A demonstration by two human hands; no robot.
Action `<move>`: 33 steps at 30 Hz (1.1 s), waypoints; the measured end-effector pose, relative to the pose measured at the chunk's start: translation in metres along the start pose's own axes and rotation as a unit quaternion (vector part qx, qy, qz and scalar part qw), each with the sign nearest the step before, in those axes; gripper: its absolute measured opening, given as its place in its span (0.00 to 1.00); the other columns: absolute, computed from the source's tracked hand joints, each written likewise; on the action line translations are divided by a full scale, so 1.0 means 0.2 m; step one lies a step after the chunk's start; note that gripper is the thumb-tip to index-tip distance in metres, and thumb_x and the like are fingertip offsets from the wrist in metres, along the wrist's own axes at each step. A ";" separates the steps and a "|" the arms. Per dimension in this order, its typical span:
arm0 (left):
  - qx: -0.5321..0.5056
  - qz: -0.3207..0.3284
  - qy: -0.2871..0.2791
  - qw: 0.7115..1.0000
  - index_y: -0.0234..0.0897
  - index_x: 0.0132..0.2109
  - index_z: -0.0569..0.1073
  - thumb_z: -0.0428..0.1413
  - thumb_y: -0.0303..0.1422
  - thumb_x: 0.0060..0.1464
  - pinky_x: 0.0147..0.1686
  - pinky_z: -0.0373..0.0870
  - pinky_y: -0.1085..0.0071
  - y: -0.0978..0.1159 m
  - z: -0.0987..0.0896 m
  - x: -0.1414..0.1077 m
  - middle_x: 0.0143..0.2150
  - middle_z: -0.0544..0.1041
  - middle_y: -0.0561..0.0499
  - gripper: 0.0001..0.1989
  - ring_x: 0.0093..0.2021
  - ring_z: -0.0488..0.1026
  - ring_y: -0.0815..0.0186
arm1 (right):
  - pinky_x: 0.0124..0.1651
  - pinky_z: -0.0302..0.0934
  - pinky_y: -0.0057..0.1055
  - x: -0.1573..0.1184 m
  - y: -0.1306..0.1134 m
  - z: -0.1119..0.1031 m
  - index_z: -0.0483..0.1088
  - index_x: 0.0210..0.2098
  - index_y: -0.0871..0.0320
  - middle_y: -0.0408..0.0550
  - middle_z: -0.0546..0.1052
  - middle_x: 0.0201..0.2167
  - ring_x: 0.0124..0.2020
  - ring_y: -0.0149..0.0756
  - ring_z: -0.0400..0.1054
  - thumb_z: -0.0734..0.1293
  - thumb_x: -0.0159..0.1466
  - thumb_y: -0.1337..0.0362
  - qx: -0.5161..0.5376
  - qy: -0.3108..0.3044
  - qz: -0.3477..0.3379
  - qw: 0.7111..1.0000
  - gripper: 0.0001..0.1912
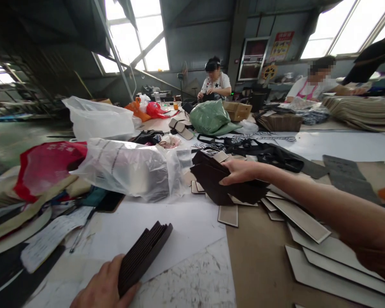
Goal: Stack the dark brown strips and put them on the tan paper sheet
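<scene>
Dark strips, one stack, held in the left hand at seven o'clock over the counter; dark panels, grasped by the right hand at four o'clock off centre; the step seems gathering, probably calling next for even grip.

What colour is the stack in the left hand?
Dark brown; the stack shows best in the head view.

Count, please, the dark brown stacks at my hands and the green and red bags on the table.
Dark brown stacks: 2 (left stack in left hand, right stack at right hand)
Green bag: 1
Red bags: 2 (near one, far one)
Total: 5
</scene>
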State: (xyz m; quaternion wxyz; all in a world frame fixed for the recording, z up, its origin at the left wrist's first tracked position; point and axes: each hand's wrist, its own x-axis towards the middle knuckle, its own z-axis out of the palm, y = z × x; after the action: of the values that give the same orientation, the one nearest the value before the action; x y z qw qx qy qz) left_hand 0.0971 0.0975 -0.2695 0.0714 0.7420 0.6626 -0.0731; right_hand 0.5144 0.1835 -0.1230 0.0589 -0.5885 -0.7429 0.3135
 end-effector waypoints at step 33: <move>-0.074 -0.004 -0.007 0.997 0.35 0.49 0.63 0.58 0.51 0.40 0.44 0.67 0.60 0.15 -0.30 -0.08 0.47 0.71 0.38 0.33 0.47 0.70 0.50 | 0.30 0.57 0.30 -0.43 -0.53 0.56 0.67 0.43 0.52 0.44 0.75 0.34 0.33 0.41 0.71 0.65 0.51 0.69 -0.326 -0.030 -0.205 0.923 0.19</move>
State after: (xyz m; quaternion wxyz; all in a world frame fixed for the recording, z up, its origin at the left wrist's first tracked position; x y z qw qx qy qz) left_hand 0.1253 0.0917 -0.2077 0.1306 0.7312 0.6689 -0.0292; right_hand 0.4000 0.0498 -0.1315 -0.0955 -0.4008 -0.9096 0.0529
